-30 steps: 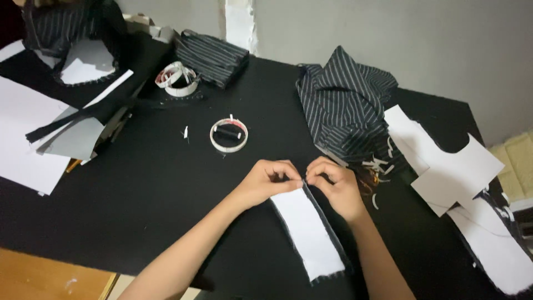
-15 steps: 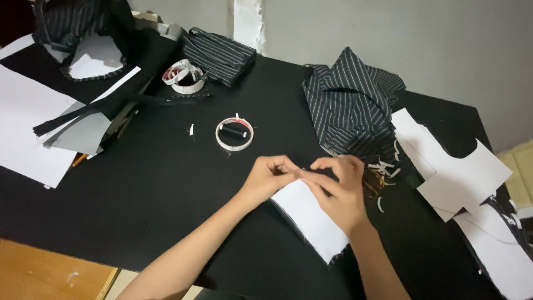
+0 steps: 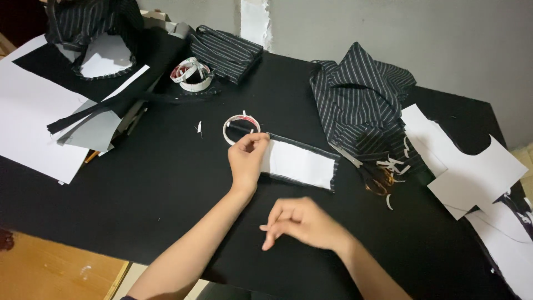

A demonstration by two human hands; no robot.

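My left hand pinches the left end of a small dark fabric piece with white interfacing, which lies flat on the black table. My right hand hovers closer to me, below the piece, fingers loosely curled and blurred; whether it holds anything I cannot tell. A white ring with a black thread spool sits just beyond my left hand.
A heap of striped dark fabric lies right of the piece, with scissors and cut scraps by it. White paper patterns lie at right, more paper at left. A tape roll and folded striped cloth sit at the back.
The fabric piece has been turned from lengthwise to lying crosswise. My right hand has let go and pulled back toward me; my left hand still holds its end.
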